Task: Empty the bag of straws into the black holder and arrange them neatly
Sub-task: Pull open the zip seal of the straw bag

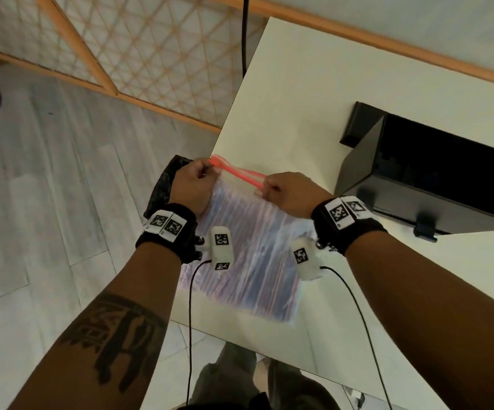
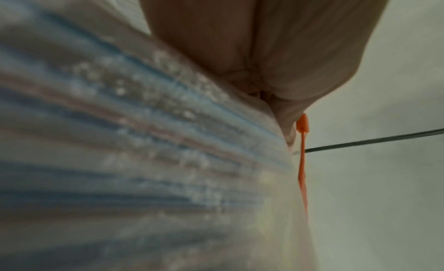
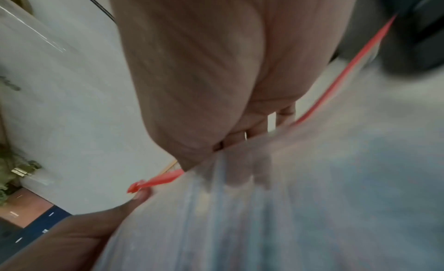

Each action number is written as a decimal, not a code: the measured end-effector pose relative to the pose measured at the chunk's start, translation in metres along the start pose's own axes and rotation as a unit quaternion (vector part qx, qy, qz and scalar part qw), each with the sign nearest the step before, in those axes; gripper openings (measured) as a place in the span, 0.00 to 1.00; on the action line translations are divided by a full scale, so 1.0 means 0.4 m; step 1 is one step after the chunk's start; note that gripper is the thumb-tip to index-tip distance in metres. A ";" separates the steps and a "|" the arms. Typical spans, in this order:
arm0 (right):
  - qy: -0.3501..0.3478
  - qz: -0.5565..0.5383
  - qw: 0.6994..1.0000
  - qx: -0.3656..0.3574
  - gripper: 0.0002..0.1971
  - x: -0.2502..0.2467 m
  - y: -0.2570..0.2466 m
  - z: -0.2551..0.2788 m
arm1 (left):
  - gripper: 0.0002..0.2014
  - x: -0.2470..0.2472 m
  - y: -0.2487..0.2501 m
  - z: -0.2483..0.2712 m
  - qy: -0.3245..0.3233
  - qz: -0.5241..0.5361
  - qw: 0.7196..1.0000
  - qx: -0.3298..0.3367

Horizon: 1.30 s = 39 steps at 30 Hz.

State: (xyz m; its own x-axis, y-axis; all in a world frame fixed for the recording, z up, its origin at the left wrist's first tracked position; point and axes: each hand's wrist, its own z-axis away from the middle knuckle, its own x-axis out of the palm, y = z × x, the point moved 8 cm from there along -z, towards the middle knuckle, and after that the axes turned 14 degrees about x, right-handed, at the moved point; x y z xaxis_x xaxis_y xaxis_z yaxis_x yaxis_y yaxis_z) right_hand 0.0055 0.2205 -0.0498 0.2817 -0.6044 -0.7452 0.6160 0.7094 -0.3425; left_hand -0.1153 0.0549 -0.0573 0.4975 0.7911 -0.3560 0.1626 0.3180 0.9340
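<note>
I have the clear plastic bag of striped straws [image 1: 248,255] over the worktop's [image 1: 293,93] near-left corner, both hands pinching its red zip strip [image 1: 236,173]: left hand [image 1: 191,184] at the far-left end, right hand [image 1: 287,193] along the strip. The straws run toward me. The black box-shaped holder [image 1: 417,173] sits just right of my right hand, so that hand leads the tip.
</note>
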 end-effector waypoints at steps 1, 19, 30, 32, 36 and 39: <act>0.013 0.008 1.000 0.012 0.21 -0.011 0.024 0.015 | 0.06 -0.010 -0.001 0.003 0.013 0.031 0.999 -0.008; 0.272 -0.331 0.899 -0.090 0.06 -0.212 0.105 0.486 | 0.08 -0.098 0.232 0.177 -0.015 0.494 0.864 0.094; 0.152 -0.488 0.847 -0.146 0.23 -0.053 0.118 0.473 | 0.47 -0.037 0.208 0.312 -0.073 0.413 0.907 0.051; 0.144 -0.509 0.834 -0.156 0.23 -0.045 0.116 0.478 | 0.55 -0.025 0.194 0.345 -0.143 0.258 0.954 0.046; 0.108 -0.549 0.812 -0.164 0.26 -0.023 0.098 0.481 | 0.72 0.027 0.144 0.409 -0.274 -0.039 0.959 0.063; 0.084 -0.584 0.792 -0.155 0.41 -0.007 0.085 0.482 | 0.57 0.055 0.140 0.383 -0.225 0.006 0.971 0.079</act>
State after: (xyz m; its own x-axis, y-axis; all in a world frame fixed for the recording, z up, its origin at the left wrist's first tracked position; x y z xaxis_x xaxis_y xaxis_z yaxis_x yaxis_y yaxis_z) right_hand 0.1674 0.1762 0.0510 -0.4660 -0.8757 0.1266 0.1668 -0.2274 -0.9594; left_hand 0.0354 0.0099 -0.0084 0.8159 0.4751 -0.3297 0.2663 0.1973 0.9435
